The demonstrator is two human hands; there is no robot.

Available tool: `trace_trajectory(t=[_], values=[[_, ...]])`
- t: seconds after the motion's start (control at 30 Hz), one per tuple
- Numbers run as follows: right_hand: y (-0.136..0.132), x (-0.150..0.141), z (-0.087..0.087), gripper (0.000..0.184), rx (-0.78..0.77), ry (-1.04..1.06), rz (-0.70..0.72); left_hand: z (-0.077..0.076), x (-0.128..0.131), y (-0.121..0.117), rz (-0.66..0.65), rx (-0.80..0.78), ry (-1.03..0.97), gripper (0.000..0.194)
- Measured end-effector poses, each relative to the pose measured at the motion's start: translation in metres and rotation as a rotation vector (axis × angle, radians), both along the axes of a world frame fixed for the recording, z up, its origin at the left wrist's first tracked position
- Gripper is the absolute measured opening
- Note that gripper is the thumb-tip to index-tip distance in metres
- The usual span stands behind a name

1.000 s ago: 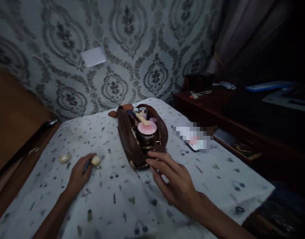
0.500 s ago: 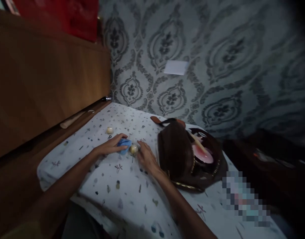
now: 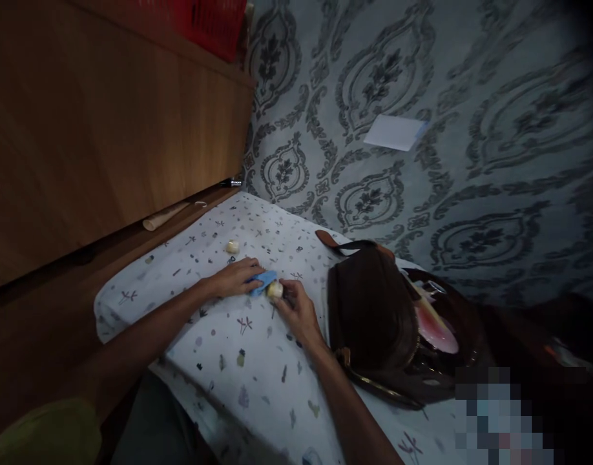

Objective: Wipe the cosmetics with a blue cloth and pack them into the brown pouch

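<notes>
Hands (image 3: 238, 278) half-closed, left (image 3: 238, 278) grips cloth (image 3: 266, 279), right (image 3: 301, 313) grips container (image 3: 275, 290)

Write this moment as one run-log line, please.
left-hand grip: holding blue cloth; right-hand grip: holding small yellowish object; brown bag: open

On my feed I see a light blue cloth (image 3: 264, 281), a cream-and-yellow piece (image 3: 276, 290), a white bench cover (image 3: 243, 371) scattered with grey, green and reddish motifs, a dark brown bag (image 3: 367, 316) with gold-toned zip (image 3: 381, 386) and pink disc (image 3: 432, 331), and grey wallpaper (image 3: 374, 71) patterned in darker ornate medallions.
</notes>
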State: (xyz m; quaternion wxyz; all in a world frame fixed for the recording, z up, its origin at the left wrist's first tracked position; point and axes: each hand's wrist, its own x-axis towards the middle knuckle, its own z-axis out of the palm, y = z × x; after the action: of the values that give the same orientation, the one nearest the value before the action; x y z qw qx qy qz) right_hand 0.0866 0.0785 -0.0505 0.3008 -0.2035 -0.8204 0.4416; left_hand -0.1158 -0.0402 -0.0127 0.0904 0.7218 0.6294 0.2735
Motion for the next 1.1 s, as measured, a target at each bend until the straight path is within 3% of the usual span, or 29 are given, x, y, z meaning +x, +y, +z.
trace_trajectory(t=[0.23, 0.37, 0.5, 0.73, 0.93, 1.0, 1.1], values=[[0.0, -0.001, -0.002, 0.034, 0.07, 0.013, -0.054, 0.0, 0.023, 0.001, 0.104, 0.199, -0.124, 0.039], [-0.004, 0.0, 0.0, 0.033, 0.02, 0.066, -0.042, 0.0, 0.029, 0.006, 0.124, 0.279, -0.215, 0.034], [-0.006, 0.0, 0.002, 0.037, -0.128, 0.153, -0.085, 0.004, 0.025, 0.009, 0.228, 0.354, -0.399, 0.03], [-0.013, 0.003, 0.017, 0.039, -0.445, 0.252, -0.008, 0.012, 0.025, 0.005, 0.344, 0.227, -0.684, 0.029], [-0.033, 0.003, 0.031, 0.038, -0.909, 0.327, 0.228, 0.014, 0.039, 0.003, 0.271, 0.224, -0.615, 0.03], [-0.037, 0.002, 0.032, 0.037, -0.963, 0.32, 0.278, 0.014, 0.042, 0.003, 0.214, 0.214, -0.587, 0.03], [-0.033, 0.002, 0.031, 0.036, -0.975, 0.367, 0.237, 0.013, 0.041, 0.004, 0.201, 0.225, -0.626, 0.036]])
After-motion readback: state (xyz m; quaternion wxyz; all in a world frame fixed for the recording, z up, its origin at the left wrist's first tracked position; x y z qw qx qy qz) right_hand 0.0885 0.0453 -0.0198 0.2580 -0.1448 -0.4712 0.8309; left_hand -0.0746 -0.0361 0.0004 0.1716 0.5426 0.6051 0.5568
